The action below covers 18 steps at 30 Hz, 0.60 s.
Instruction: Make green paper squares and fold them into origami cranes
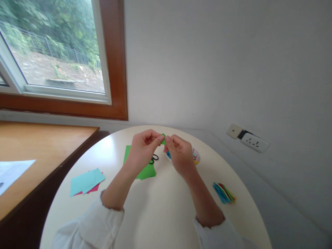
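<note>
Both my hands are raised over the round white table [155,214] and meet at a small green paper piece [163,139]. My left hand [142,147] pinches it from the left with thumb and fingertips. From the right, my right hand [180,154] pinches the same piece, fingers closed. Under my left hand lies a green paper sheet [145,170], with black scissors [154,158] beside it. A small white bowl [195,156] holding coloured paper bits sits behind my right hand, mostly hidden.
Light blue sheets over a pink one [86,181] lie at the table's left. A fan of coloured paper strips [224,193] lies at the right. A wooden desk [38,148] with a white paper stands left, under a window. A wall socket [254,141] is at the right.
</note>
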Tool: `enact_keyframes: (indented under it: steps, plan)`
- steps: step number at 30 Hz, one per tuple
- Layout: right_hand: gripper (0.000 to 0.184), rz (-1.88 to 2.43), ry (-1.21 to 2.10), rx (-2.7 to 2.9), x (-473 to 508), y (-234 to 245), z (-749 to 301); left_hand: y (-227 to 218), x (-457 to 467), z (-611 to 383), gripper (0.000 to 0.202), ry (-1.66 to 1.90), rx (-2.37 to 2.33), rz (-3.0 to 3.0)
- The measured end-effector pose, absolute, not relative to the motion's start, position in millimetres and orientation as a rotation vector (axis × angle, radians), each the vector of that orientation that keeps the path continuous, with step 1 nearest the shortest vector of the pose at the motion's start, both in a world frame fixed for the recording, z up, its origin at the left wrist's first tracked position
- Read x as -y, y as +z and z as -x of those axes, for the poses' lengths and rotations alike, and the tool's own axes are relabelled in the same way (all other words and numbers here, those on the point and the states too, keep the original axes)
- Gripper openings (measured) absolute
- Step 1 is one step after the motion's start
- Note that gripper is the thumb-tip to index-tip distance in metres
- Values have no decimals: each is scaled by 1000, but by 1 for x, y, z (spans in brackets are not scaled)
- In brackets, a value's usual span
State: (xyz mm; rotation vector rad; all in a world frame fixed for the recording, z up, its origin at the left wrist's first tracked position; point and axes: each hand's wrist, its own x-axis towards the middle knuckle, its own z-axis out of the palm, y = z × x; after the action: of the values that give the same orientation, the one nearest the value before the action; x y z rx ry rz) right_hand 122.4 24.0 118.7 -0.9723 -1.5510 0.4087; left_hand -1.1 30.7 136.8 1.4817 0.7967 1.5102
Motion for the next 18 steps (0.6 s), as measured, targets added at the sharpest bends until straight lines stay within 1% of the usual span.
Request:
enact_keyframes:
  steps: [4, 9, 15, 18]
  plan:
    - [42, 953, 455, 1567, -21, 122, -123, 136, -32, 3, 26, 1383, -786, -1519]
    - [45, 898, 630, 1502, -22, 123, -121, 132, -34, 2, 40, 1199, -639, -1482]
    - [47, 784, 929, 1392, -29, 115, -117, 132, -32, -1, 44, 1102, -528, -1251]
    - [46, 716, 1014, 1342, -29, 115, -116, 132, -33, 0, 46, 1074, -485, -1189]
